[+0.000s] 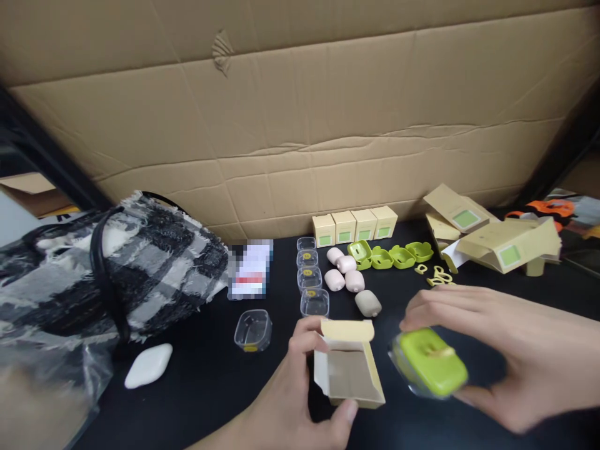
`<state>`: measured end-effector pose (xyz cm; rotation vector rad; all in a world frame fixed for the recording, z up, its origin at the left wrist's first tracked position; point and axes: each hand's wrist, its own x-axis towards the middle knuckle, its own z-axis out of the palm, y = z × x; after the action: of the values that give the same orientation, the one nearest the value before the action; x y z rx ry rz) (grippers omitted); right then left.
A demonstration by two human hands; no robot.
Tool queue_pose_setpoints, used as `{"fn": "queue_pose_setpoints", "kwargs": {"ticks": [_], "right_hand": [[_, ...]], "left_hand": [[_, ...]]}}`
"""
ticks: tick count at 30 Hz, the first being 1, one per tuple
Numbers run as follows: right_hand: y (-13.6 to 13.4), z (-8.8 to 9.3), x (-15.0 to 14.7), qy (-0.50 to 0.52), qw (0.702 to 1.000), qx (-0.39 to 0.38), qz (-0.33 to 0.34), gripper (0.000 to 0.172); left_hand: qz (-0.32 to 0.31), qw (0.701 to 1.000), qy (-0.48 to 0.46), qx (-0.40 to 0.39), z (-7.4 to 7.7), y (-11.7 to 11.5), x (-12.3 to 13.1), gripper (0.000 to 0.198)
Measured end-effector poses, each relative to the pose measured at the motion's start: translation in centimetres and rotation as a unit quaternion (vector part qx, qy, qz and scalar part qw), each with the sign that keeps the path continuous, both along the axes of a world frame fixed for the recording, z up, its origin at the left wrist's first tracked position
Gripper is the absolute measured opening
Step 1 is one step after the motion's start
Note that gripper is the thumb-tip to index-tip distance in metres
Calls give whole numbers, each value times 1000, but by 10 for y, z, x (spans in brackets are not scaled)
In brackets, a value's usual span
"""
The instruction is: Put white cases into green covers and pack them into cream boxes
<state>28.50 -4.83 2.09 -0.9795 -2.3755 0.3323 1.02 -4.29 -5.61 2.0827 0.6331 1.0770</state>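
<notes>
In the head view, my left hand [300,387] grips a small cream cardboard box [349,375] around its sides. Its flap stands up and the inside faces me, with nothing visible in it. To the right, my right hand [497,350] holds a small clear container with a green lid [431,359] between thumb and fingers, slightly blurred. A pale yellow ring-like piece lies across the top of that lid. Beyond the box are several pinkish-white rounded pieces [355,281] and one greyer rounded piece [368,304]. A row of clear tubs [315,303] stands just behind my left hand.
Several closed cream boxes [345,227] line the cardboard wall [300,94], with green lids [402,257] before them. Yellow rings [440,275] and flattened boxes [506,244] lie right. Leftward are a lone clear tub [253,330], a white rounded object [149,365] and a checked bag [154,262].
</notes>
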Motion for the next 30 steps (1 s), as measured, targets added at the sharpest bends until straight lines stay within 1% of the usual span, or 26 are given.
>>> {"fn": "queue_pose_setpoints", "kwargs": {"ticks": [2, 4, 6, 7, 8, 10, 12, 14, 16, 18, 20, 24, 27, 30], "right_hand": [[-8, 4, -5, 48, 997, 0, 61, 63], [-13, 4, -13, 81, 988, -4, 133, 70], [-14, -2, -23, 61, 978, -5, 201, 71], [-13, -7, -28, 48, 974, 6, 220, 70], [-11, -13, -33, 40, 974, 24, 222, 68], [-7, -24, -41, 34, 975, 75, 205, 62], [-4, -33, -44, 22, 974, 127, 184, 57], [-4, -37, -44, -1, 976, 155, 154, 58], [-6, -36, -44, -1, 982, 157, 104, 63], [-9, -33, -44, 15, 989, 141, 47, 64], [-11, -28, -47, 30, 992, 121, 21, 61], [-12, -22, -51, 55, 994, 85, 32, 56], [-10, -21, -50, 56, 995, 73, 38, 45], [-8, -22, -47, 45, 995, 63, 59, 32]], "left_hand": [[-16, 1000, 5, 2, 2, 0, 0, 59], [-38, 999, 7, -4, 2, 1, 1, 58], [-53, 998, 3, -15, 0, 2, 1, 58], [-62, 998, -6, -19, -1, 3, 1, 58], [-70, 997, -16, -23, -3, 3, 1, 57], [-79, 996, -26, -31, -6, 4, 0, 57], [-76, 996, -22, -33, -9, 5, 0, 57], [-62, 998, -11, -31, -10, 4, 0, 56], [-52, 998, -3, -27, -9, 4, 0, 54], [-41, 999, 8, -22, -7, 3, 1, 53], [-31, 999, 14, -19, -5, 2, 2, 52], [-16, 999, 19, -26, -2, 0, 2, 50], [-16, 999, 22, -34, -2, 0, 2, 51], [-27, 999, 29, -38, -3, 0, 2, 51]]}}
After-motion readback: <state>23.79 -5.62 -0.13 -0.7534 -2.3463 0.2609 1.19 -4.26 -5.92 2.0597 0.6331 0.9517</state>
